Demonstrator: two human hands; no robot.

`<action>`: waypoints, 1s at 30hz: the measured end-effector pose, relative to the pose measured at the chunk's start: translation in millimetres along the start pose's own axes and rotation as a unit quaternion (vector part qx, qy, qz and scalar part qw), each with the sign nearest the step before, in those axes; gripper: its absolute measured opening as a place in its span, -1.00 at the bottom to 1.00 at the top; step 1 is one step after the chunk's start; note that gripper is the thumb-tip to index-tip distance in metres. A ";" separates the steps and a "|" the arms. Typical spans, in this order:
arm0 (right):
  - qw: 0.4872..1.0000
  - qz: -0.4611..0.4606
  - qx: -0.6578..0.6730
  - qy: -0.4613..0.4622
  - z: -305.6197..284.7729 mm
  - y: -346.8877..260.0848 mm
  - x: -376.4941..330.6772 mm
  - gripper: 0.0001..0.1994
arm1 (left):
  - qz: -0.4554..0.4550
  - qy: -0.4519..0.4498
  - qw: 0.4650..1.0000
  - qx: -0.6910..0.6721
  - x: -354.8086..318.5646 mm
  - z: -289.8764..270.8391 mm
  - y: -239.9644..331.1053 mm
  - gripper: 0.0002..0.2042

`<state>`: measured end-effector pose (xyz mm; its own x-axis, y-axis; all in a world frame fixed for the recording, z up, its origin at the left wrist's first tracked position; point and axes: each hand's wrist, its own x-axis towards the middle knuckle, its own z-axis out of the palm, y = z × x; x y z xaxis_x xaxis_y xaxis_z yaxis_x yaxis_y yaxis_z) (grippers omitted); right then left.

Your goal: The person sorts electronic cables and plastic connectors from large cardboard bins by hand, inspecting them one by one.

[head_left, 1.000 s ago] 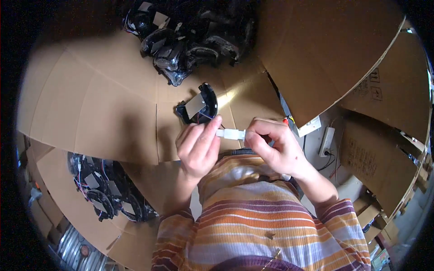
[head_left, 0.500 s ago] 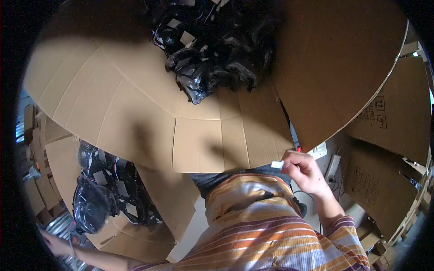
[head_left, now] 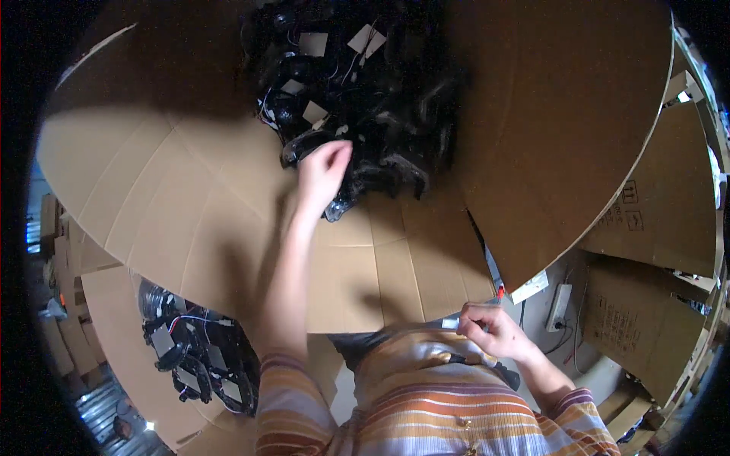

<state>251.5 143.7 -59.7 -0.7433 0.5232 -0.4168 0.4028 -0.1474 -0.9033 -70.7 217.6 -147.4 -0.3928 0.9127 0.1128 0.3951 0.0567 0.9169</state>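
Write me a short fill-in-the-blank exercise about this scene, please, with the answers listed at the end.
The small piece held in the right grip is ____ in colour.
The left grip appears over a pile of parts whose main colour is ____.
A lower cluster of parts lies on the ____ side of the view.
The box around the upper pile is made of ____.
Missing words: white; black; left; cardboard.

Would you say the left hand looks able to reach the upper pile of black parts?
Likely yes: the left hand appears over the pile, by its near edge, with nothing visible between.
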 end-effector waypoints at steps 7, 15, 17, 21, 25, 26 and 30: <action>0.997 0.061 0.029 0.031 -4.9 12.6 2.6 -0.83 | -0.022 -0.081 0.967 0.242 84.3 48.7 -38.7 -0.70; 0.992 0.098 0.069 0.030 -12.5 19.2 10.2 -0.82 | 0.025 -0.061 0.988 0.142 161.4 58.9 -47.9 -0.66; 0.991 0.103 0.077 0.049 -14.8 19.3 9.9 -0.82 | 0.005 -0.060 0.981 0.186 184.8 65.8 -45.1 -0.66; 0.989 0.108 0.075 0.064 -15.6 22.7 8.9 -0.82 | -0.042 -0.051 0.970 0.236 219.9 70.9 -55.4 -0.57; 0.984 0.131 0.092 0.077 -14.8 33.8 7.0 -0.81 | -0.059 -0.037 0.961 0.268 241.4 82.6 -62.0 -0.55; 0.981 0.149 0.106 0.072 -16.9 30.7 7.4 -0.79 | -0.053 -0.037 0.962 0.264 244.5 87.4 -60.8 -0.55; 0.974 0.180 0.116 0.077 -15.8 29.1 9.5 -0.79 | -0.054 -0.054 0.982 0.172 272.6 98.0 -100.7 -0.49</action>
<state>264.7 157.6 -88.3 -0.4805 0.5186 -0.7072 0.4775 -0.5216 -0.7070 -136.1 500.3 -246.5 -0.3642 0.9306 -0.0366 0.6210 0.2720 0.7352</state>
